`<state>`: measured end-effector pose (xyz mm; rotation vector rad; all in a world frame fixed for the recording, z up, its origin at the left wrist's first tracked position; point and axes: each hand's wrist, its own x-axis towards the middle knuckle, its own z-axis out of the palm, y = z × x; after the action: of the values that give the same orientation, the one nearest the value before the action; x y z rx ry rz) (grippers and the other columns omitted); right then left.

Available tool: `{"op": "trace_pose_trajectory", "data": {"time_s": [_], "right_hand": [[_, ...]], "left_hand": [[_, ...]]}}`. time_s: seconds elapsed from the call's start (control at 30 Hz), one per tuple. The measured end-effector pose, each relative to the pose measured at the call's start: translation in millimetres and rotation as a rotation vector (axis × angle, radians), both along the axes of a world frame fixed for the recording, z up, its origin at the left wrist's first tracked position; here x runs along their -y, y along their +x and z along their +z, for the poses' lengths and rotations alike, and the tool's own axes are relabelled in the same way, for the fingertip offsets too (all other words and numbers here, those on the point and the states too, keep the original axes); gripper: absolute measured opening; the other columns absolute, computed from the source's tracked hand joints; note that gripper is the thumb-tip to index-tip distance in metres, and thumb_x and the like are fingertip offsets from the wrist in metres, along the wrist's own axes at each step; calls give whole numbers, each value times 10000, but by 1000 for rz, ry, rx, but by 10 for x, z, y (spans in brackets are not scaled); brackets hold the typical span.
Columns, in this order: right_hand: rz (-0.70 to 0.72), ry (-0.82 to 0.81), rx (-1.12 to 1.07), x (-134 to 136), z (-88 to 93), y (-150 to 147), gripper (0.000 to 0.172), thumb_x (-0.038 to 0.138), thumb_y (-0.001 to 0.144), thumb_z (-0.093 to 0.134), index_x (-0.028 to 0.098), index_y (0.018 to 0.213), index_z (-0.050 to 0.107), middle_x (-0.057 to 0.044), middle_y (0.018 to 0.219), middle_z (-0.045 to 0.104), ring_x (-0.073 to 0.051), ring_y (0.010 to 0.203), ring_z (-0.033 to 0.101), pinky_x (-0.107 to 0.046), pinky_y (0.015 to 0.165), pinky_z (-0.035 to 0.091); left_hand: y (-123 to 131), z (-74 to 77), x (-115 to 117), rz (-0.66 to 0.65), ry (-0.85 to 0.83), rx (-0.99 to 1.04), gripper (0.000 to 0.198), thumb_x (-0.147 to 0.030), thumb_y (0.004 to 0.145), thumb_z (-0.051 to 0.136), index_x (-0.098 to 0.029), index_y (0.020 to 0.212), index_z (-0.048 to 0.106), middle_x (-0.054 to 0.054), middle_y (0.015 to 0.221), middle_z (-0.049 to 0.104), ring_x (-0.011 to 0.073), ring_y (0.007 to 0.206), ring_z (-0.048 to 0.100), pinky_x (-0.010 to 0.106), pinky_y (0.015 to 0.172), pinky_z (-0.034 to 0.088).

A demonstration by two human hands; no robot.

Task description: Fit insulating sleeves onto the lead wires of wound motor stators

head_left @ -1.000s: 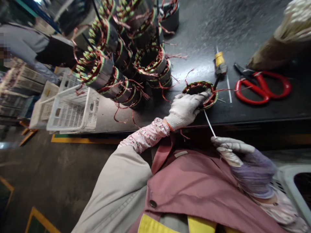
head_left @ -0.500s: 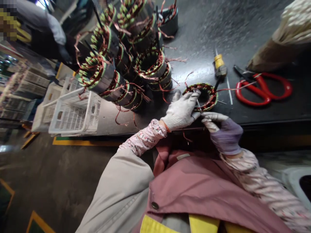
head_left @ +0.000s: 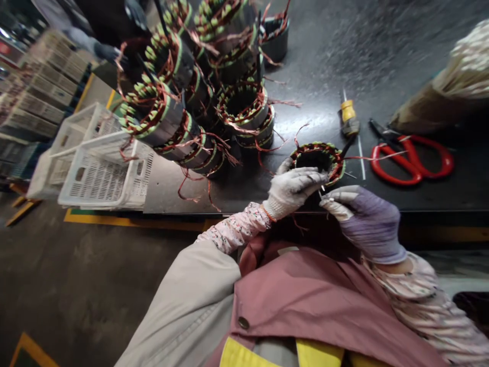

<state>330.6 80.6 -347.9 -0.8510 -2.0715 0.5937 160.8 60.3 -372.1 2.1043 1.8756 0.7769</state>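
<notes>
Head view: a dark workbench (head_left: 324, 61) crosses the frame above a concrete floor (head_left: 87, 290) marked with yellow lines. Two white perforated plastic crates (head_left: 101, 176) stand at the bench's left end. A group of copper-wound stators (head_left: 160, 120) with green-tipped windings and loose copper leads occupies the bench's left half, and a co-worker's gloved hand (head_left: 109, 51) appears beyond them at the upper left. At the far right lies a brown-wrapped bundle (head_left: 431, 112), with red-handled scissors (head_left: 397, 163) below it and a yellow-handled screwdriver (head_left: 348, 117) to their left. The wearer's pink apron (head_left: 305, 306) fills the lower centre. One separate wound stator (head_left: 331, 158) sits near the bench's front edge, just below the screwdriver's shaft. The left hand (head_left: 296, 189), in a white knit glove, is closed around the stator's near rim, fingers curled over it. The right hand (head_left: 362, 221), in a purple glove, is at the same rim, with thumb and forefinger pinched on a thin white strip (head_left: 323, 189), of which only a small tip shows.
</notes>
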Motion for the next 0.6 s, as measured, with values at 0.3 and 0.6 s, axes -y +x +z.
{"op": "trace_pose_trajectory", "data": {"time_s": [0.3,0.6], "right_hand": [[-81,-9,211,-240,-256,-98,435,560,878,524,186,743,700,-52,698,703,-145,611,622,-257,571,443],[-26,343,359,-110,60,32,419,484,869,501,193,577,575,-52,553,590,-97,444,358,-285,467,167]], "left_hand": [[-41,-144,-6,-74,81,-93,308,-268,984,451,-323,1172,689,9,1191,724,113,1207,618,413,1203,270],[-42,-25,-74,-76,-16,-97,351,-309,999,392,-306,1238,649,19,1261,688,120,1233,600,436,1228,242]]}}
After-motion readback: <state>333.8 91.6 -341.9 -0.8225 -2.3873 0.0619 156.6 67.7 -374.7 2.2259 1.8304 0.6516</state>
